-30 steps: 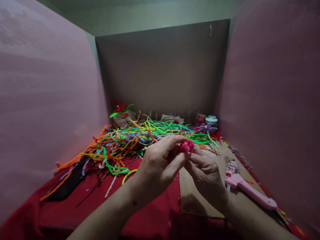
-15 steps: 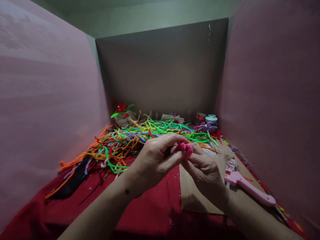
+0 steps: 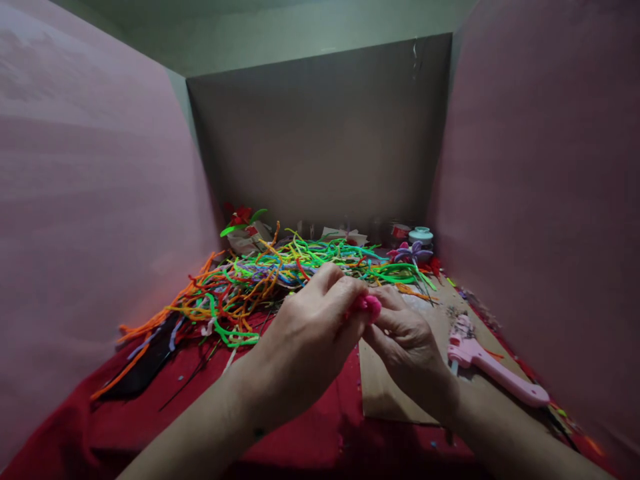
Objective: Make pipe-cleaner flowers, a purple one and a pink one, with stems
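Note:
Between my two hands is a small bent piece of bright pink pipe cleaner [image 3: 369,307], mostly covered by fingers. My left hand [image 3: 313,333] is closed on it, with its back turned toward me. My right hand [image 3: 407,340] pinches at the same pink piece from the right, its thumb and fingertips touching the left hand's fingers. Both hands are held above the red cloth [image 3: 310,427] and the left edge of a cardboard sheet [image 3: 387,397]. Just beyond them lies a tangled heap of coloured pipe cleaners [image 3: 260,273].
A pink glue gun [image 3: 500,377] lies on the cardboard at the right. Behind it are a purple pipe-cleaner flower [image 3: 414,253] and a turquoise-lidded jar [image 3: 421,237]. A red flower with green leaves [image 3: 241,217] stands back left. A black object [image 3: 140,370] lies at the left. Panels rise on three sides.
My left hand has rolled over and its fingers have closed further round the pink pipe cleaner, so less of it shows. My right hand stays almost in place, still pinching.

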